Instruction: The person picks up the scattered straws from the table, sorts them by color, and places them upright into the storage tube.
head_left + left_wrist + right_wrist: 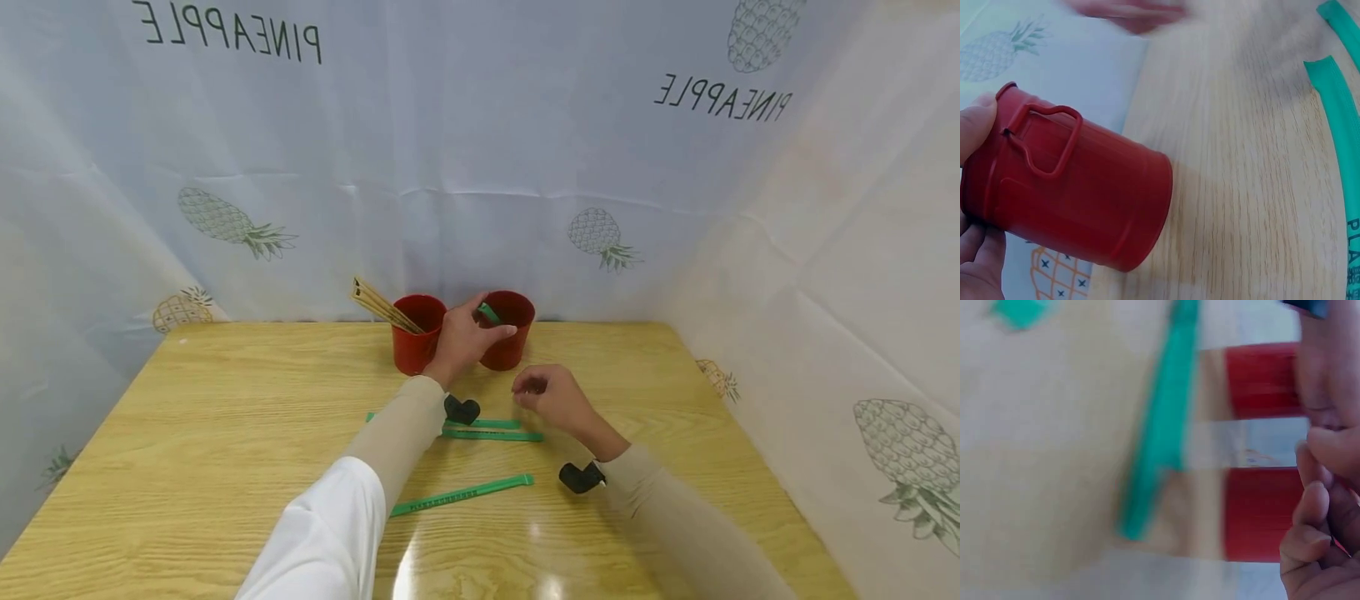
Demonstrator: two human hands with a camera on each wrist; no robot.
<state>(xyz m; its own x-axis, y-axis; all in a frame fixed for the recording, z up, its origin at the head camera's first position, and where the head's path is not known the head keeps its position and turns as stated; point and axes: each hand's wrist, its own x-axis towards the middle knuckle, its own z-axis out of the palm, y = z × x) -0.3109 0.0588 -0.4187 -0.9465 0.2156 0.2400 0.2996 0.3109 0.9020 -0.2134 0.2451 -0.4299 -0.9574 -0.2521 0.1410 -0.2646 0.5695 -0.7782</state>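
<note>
My left hand [465, 337] grips the right red bucket [504, 357] near its rim, thumb on one side and fingers on the other. In the left wrist view that bucket [1091, 187] shows a small wire handle. One green wrapped straw [489, 313] leans inside it. My right hand [558, 402] hovers over the table in front of the bucket, its fingers loosely curled with nothing visible between them. Below it lie several more green wrapped straws [495, 435], flat on the wood; one green straw [465, 495] lies closer to me.
A second red bucket [411, 354] stands to the left, holding several tan wrapped sticks [382, 307] that lean out leftward. Both buckets are at the back edge of the wooden table [247, 417]. Behind hangs a pineapple-print curtain [450, 150], which continues along the right side.
</note>
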